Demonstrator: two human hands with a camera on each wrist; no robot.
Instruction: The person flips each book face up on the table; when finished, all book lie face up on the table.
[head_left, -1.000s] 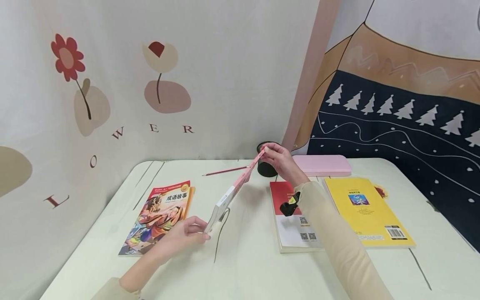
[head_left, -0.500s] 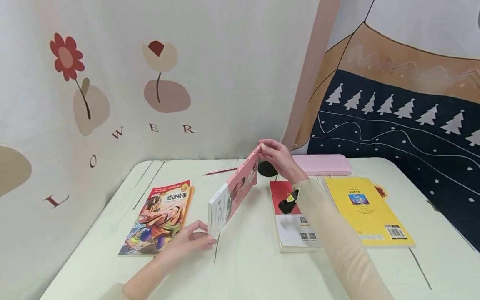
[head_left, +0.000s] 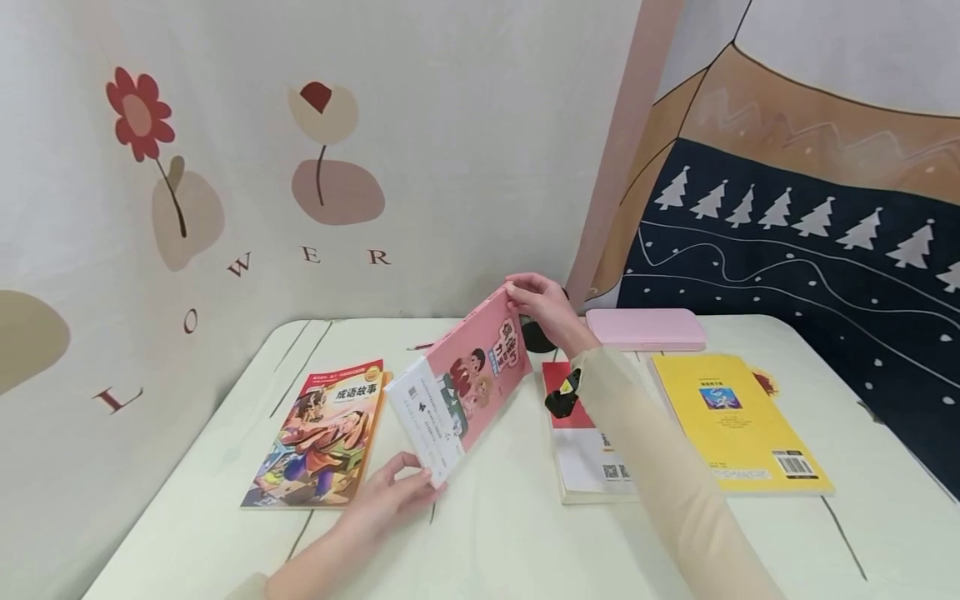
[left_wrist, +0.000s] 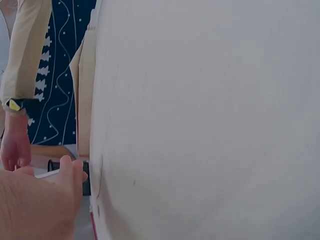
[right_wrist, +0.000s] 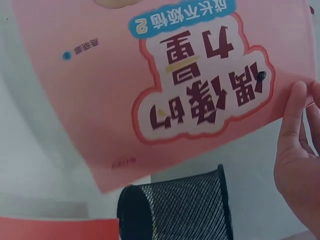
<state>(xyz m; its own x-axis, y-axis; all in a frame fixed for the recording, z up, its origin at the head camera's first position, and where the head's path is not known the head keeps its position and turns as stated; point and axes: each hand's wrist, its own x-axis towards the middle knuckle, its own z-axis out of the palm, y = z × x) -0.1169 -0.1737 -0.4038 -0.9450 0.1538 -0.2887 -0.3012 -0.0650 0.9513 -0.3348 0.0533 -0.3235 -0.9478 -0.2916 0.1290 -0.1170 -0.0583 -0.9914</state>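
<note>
A pink book [head_left: 487, 367] with a white band at its lower left is held tilted above the table, its front cover turned towards the head camera. My right hand [head_left: 551, 312] pinches its upper right corner; in the right wrist view the thumb and fingers of that hand [right_wrist: 300, 160] are at the edge of the cover [right_wrist: 85, 110]. My left hand [head_left: 390, 500] holds the lower left corner. In the left wrist view the left hand [left_wrist: 42, 205] shows with a thin white edge of the book at its fingers.
A colourful storybook [head_left: 318, 442] lies on the left. To the right are a red-and-white book [head_left: 588, 462], partly under the right sleeve, and a yellow book [head_left: 738, 425]. Behind are a pink case [head_left: 648, 329], a black mesh pen cup [right_wrist: 190, 207] and a mostly hidden pencil [head_left: 420, 346].
The pink book has turned from nearly edge-on to show its front cover, and its lower end has swung left. Both hands keep hold of it; the right hand has shifted slightly left.
</note>
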